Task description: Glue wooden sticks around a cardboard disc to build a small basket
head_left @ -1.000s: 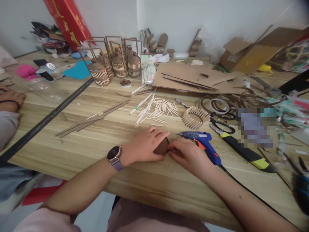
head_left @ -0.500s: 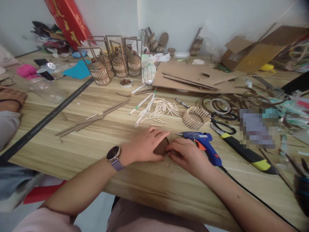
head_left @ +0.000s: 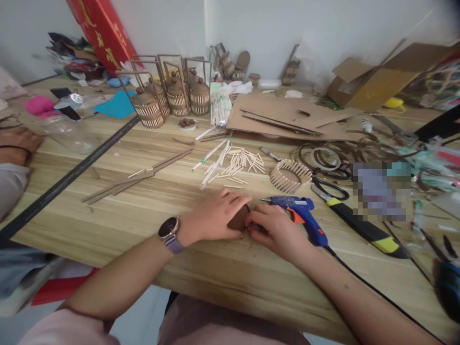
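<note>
Head camera view: the left hand [head_left: 217, 215] wraps around a small dark-brown disc [head_left: 238, 218], thumb and fingers spread along its sides, keeping it on the wooden table [head_left: 223, 273] near the front edge. The right hand [head_left: 271, 227] meets the disc's right side with curled fingertips pinched together at its rim — whether something thin sits between them is hidden by the fingers. A round-faced watch [head_left: 169, 227] (purple strap) circles the left wrist.

Just beside the right hand lies a blue hot glue gun [head_left: 304, 211] with an orange trigger, its nozzle pointing left. Beyond the hands are a loose pile of short pale sticks [head_left: 244, 160] and, to its right, a ring of sticks [head_left: 290, 176]. A black-and-yellow utility knife [head_left: 366, 229] lies right of the glue gun, with black-handled scissors [head_left: 332, 184] behind it. Two brown strips [head_left: 138, 177] cross on the left.

Farther back, lidded miniature baskets [head_left: 148, 109] with tall square handles stand together — a small dish of brown beads [head_left: 187, 123] in front. At the far left, another person's hand [head_left: 22, 140] rests on the table.
</note>
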Action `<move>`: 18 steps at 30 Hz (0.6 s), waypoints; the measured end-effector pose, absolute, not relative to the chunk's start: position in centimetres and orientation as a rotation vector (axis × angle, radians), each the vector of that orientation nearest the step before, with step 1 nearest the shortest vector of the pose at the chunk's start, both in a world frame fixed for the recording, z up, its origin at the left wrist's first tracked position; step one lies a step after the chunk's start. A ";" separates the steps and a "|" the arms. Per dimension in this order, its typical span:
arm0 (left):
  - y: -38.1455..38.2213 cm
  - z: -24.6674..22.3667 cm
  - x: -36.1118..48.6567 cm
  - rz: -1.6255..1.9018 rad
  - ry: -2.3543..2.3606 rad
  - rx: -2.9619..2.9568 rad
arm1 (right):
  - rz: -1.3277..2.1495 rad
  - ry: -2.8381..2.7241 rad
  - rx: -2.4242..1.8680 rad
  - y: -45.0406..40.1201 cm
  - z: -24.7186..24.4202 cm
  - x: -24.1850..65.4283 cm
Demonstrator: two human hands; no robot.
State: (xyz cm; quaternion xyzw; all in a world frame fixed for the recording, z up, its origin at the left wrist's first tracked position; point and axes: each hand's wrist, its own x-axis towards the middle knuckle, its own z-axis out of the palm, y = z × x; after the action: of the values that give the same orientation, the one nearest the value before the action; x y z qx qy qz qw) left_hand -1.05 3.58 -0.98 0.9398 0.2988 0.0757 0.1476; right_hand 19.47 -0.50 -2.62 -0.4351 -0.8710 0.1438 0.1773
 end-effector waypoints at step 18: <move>3.6 -1.2 -1.0 0.241 0.862 2.706 | 0.295 -2.504 -1.267 -0.9 -2.8 19.2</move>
State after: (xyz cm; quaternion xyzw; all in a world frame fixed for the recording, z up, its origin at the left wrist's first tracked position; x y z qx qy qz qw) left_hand -0.99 3.64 -1.20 0.9393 0.2994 0.0837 0.1453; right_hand 19.18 -0.93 -2.77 -0.4433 -0.8761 0.1034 0.1590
